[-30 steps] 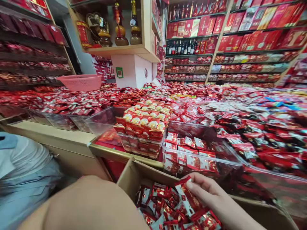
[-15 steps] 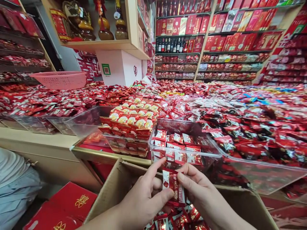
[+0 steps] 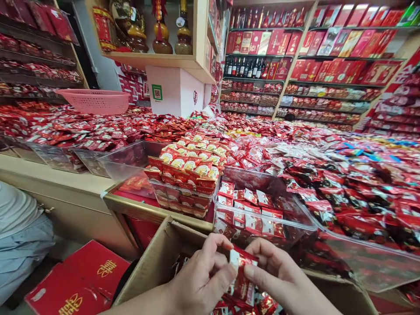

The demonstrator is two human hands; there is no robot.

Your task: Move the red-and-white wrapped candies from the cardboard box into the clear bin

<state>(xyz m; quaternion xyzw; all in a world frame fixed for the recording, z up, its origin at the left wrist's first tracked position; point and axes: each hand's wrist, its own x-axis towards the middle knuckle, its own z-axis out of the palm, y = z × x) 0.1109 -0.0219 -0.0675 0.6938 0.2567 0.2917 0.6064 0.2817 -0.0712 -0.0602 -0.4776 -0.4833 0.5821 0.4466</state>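
Note:
Both my hands pinch a small stack of red and white candy packets (image 3: pixel 242 271) over an open cardboard box (image 3: pixel 157 267). My left hand (image 3: pixel 200 280) grips the stack from the left with thumb and fingers closed on it. From the right, my right hand (image 3: pixel 275 273) holds the same stack, thumb against its edge. More red packets (image 3: pixel 262 304) lie in the box under my hands. Just beyond stands a clear plastic bin (image 3: pixel 262 227) partly filled with like packets.
A second clear bin (image 3: pixel 187 192) piled with red and gold packets stands left of it. The counter (image 3: pixel 65 179) holds a wide spread of red sweets and a pink basket (image 3: pixel 95 100). Red boxes (image 3: pixel 82 280) lie on the floor. A person's clothing (image 3: pixel 19 236) shows at far left.
My left hand came out of the box and joined the right on the packets. The stack now sits slightly lower and is squared between both hands. The view shifted a little.

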